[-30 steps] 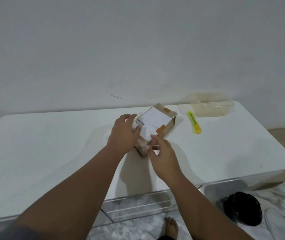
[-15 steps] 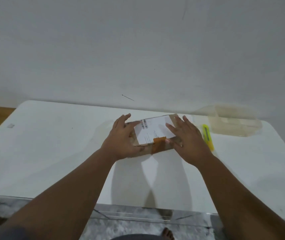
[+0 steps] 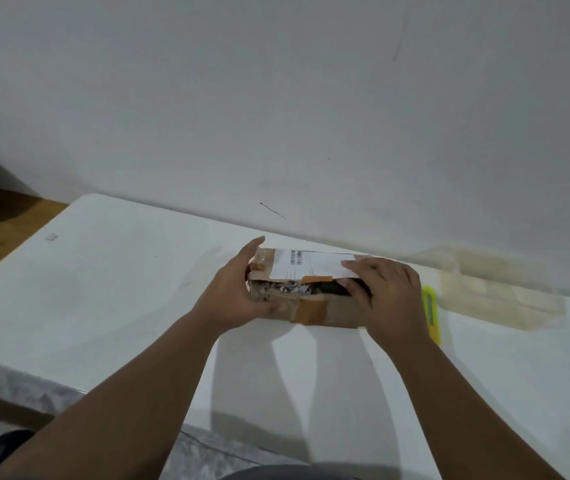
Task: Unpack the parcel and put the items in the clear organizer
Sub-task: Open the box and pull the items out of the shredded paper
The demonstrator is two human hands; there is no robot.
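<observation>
A brown cardboard parcel (image 3: 314,308) with orange tape and a white shipping label lies on the white table (image 3: 120,299). My left hand (image 3: 233,294) grips its left end. My right hand (image 3: 385,292) holds the right part of the top flap, fingertips tucked under the lifted edge. The front seam gapes, showing shredded paper filling and something dark inside. The clear organizer (image 3: 494,292) sits on the table to the right, apart from the parcel.
A yellow utility knife (image 3: 432,315) lies on the table just right of my right hand, between parcel and organizer. A grey wall stands right behind the table. The table's near edge runs below my forearms, with marbled floor beyond.
The top flap has been lifted, opening a gap that shows the shredded paper. My right hand slid to the flap's right edge. The view has moved closer to the parcel.
</observation>
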